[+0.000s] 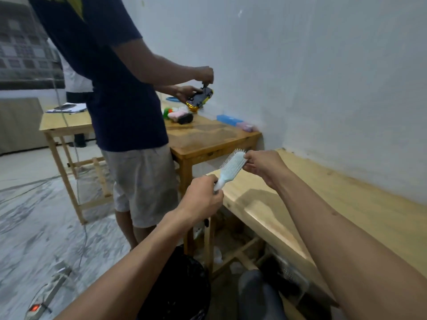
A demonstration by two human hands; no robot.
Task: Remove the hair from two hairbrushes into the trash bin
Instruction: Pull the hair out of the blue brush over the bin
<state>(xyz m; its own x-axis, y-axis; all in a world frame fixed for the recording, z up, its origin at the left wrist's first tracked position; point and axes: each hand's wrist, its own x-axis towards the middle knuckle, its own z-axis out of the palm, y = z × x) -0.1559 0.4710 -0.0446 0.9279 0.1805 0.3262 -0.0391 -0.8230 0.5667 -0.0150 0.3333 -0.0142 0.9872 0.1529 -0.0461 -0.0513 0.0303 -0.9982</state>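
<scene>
A pale blue hairbrush (231, 167) with white bristles is held in the air over the near corner of the light wooden table (323, 204). My left hand (203, 200) is closed around its handle. My right hand (262, 166) pinches the far tip of the brush head with its fingertips. Below my left forearm stands a trash bin lined with a black bag (184, 287), on the floor beside the table leg. I see only this one brush. Whether hair sits in the bristles is too small to tell.
A person in a dark shirt and grey shorts (124, 107) stands close on the left, handling a toy car (200, 99). Behind is a darker wooden table (208, 137) with small items. Cables and a power strip (46, 294) lie on the floor.
</scene>
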